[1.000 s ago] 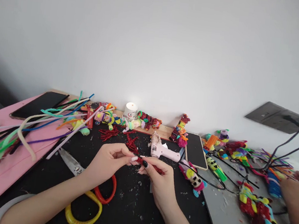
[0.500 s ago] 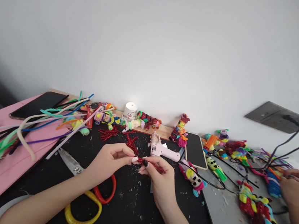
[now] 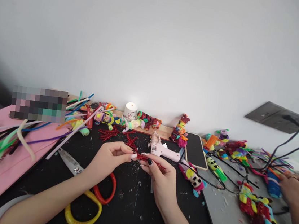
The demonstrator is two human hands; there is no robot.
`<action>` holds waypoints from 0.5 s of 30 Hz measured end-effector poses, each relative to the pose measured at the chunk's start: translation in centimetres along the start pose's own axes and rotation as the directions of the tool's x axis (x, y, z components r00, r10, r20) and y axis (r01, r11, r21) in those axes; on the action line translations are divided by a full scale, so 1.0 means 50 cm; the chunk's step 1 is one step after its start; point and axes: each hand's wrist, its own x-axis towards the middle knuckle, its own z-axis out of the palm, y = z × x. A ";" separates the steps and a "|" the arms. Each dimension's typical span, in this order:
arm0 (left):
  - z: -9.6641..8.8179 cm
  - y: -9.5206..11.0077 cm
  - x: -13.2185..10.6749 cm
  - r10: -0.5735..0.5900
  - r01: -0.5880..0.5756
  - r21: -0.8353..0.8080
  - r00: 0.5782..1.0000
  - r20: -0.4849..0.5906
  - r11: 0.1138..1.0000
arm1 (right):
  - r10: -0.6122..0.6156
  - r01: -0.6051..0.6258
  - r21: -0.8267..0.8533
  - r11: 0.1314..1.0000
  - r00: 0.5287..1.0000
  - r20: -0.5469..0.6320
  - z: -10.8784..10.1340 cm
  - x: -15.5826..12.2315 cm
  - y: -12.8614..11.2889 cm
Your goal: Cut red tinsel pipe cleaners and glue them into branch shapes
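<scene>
Black surface (image 3: 127,205), tinsel (image 3: 141,157) in fingers (image 3: 154,169)

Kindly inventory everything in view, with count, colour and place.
glittery fuzzy strip: one, red, centre
glittery short stems: several, red, beyond strip
plastic glue gun: one, pale pink, beyond strip
metal scissors: one, red and yellow handles, left
flat phone: one visible, black, right
fuzzy figures: many, multicoloured, rear and right
long fuzzy stems: many, multicoloured, left
printed cylinder: one, white, rear
power plugs: two, black, right
flat board: one, pink, left
flat mat: one, black, front
another person's hand: at least one, right
left hand: one, white nail, centre
right hand: one, black nail, centre
</scene>
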 end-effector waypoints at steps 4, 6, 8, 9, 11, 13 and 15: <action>0.002 -0.002 0.001 -0.056 0.056 -0.050 0.998 -0.013 0.997 | -0.026 0.026 -0.014 1.000 1.000 -0.012 0.000 -0.002 -0.003; 0.003 -0.001 0.001 -0.080 0.079 -0.076 0.997 -0.005 0.994 | -0.019 0.018 -0.005 1.000 0.999 -0.027 0.002 -0.003 -0.004; 0.003 0.000 0.001 -0.096 0.097 -0.094 0.995 0.008 0.991 | -0.002 0.003 0.007 1.000 0.999 -0.047 0.003 -0.002 -0.005; 0.003 -0.001 0.000 -0.099 0.100 -0.100 0.995 0.016 0.990 | 0.007 -0.006 0.012 1.000 0.998 -0.058 0.003 -0.002 -0.006; 0.002 -0.002 -0.001 -0.090 0.093 -0.105 0.995 0.034 0.990 | 0.026 -0.024 0.025 0.999 0.997 -0.074 0.004 -0.001 -0.006; 0.001 -0.005 -0.002 -0.069 0.075 -0.114 0.996 0.054 0.991 | 0.050 -0.046 0.046 0.998 0.995 -0.081 0.006 0.000 -0.007; 0.001 -0.011 -0.003 -0.043 0.056 -0.153 0.995 0.085 0.987 | 0.075 -0.068 0.081 0.994 0.994 -0.076 0.007 0.000 -0.008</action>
